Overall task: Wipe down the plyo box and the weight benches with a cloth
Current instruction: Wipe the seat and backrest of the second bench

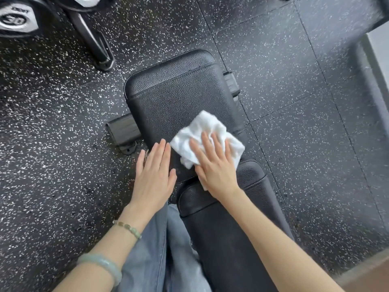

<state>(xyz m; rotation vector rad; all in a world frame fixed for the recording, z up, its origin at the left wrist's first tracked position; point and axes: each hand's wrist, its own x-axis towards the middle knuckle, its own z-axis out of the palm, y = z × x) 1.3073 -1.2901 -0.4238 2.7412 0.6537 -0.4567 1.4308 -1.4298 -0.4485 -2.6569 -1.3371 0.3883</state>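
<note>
Head view gives me the white cloth (207, 139) first: it lies crumpled and spread on the black padded seat section of the weight bench (179, 98), toward the pad's near right edge. My right hand (214, 165) presses flat on top of it, fingers extended and slightly splayed, palm down, not curled around the fabric; part of the cloth sticks out beyond the fingertips and a small corner shows under the heel of the hand. My left hand (154, 172) rests flat and bare just beside it on the pad's left edge, fingers together, holding nothing. Two bracelets (117, 249) sit on that forearm. Below the hands, the longer back pad runs toward me, with blue jeans (151, 260) beside it on the left. Speckled black rubber flooring (284, 91) surrounds the bench. A dumbbell marked 30 (15, 20) sits at the upper left corner.
</note>
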